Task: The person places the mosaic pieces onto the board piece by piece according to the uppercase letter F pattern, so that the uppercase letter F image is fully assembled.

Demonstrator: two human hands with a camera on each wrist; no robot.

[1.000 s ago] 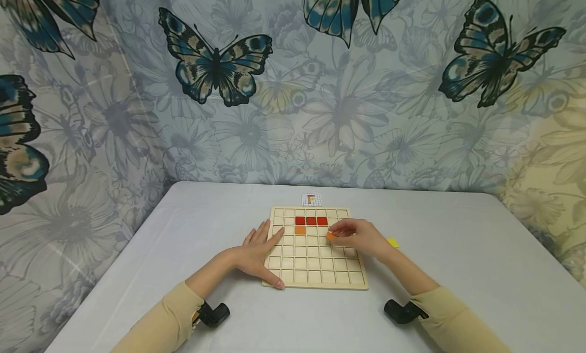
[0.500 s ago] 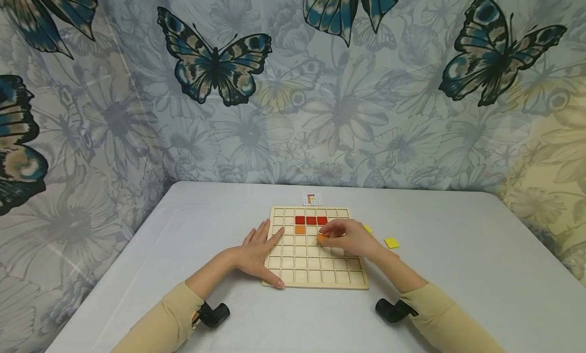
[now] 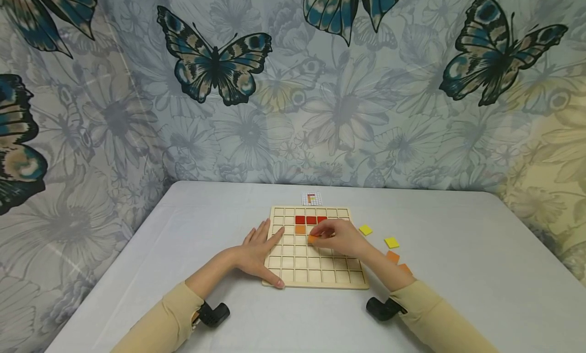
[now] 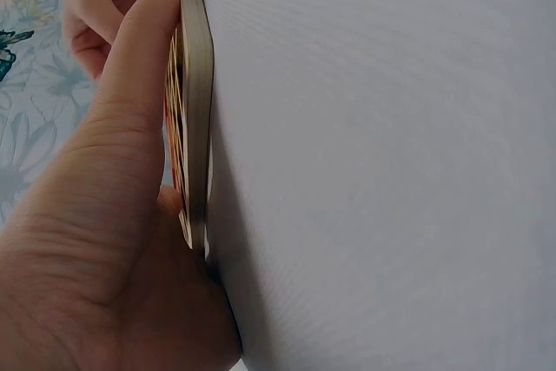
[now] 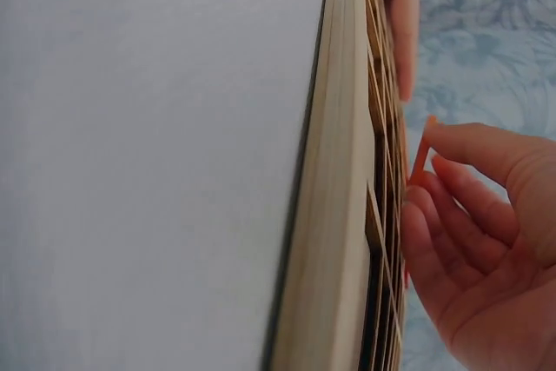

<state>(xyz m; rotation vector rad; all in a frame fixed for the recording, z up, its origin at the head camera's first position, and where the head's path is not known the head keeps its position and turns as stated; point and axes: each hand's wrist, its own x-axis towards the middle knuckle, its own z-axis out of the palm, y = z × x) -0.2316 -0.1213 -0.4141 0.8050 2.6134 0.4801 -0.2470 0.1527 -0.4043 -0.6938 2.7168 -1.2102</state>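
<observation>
A wooden grid board (image 3: pixel 316 277) lies mid-table. In it sit red square tiles (image 3: pixel 311 220) in a row, with an orange tile (image 3: pixel 300 230) below the leftmost. My left hand (image 3: pixel 254 256) rests spread on the board's left edge; in the left wrist view its thumb (image 4: pixel 139 67) lies along the rim. My right hand (image 3: pixel 341 237) pinches another orange tile (image 5: pixel 422 152) between thumb and fingers, tilted on edge close over the board. In the head view that tile shows just right of and below the placed orange one, partly hidden by the fingers.
Right of the board lie yellow tiles (image 3: pixel 391 242) and orange tiles (image 3: pixel 392 257), the latter beside my right forearm. A small printed grid card (image 3: pixel 312 199) lies behind the board. The white-covered table (image 3: pixel 467 271) meets a butterfly-patterned cloth (image 3: pixel 284 139) at the back.
My right hand has moved left across the board with the pinched orange tile, uncovering loose yellow and orange tiles at the right. The left hand has stayed in place.
</observation>
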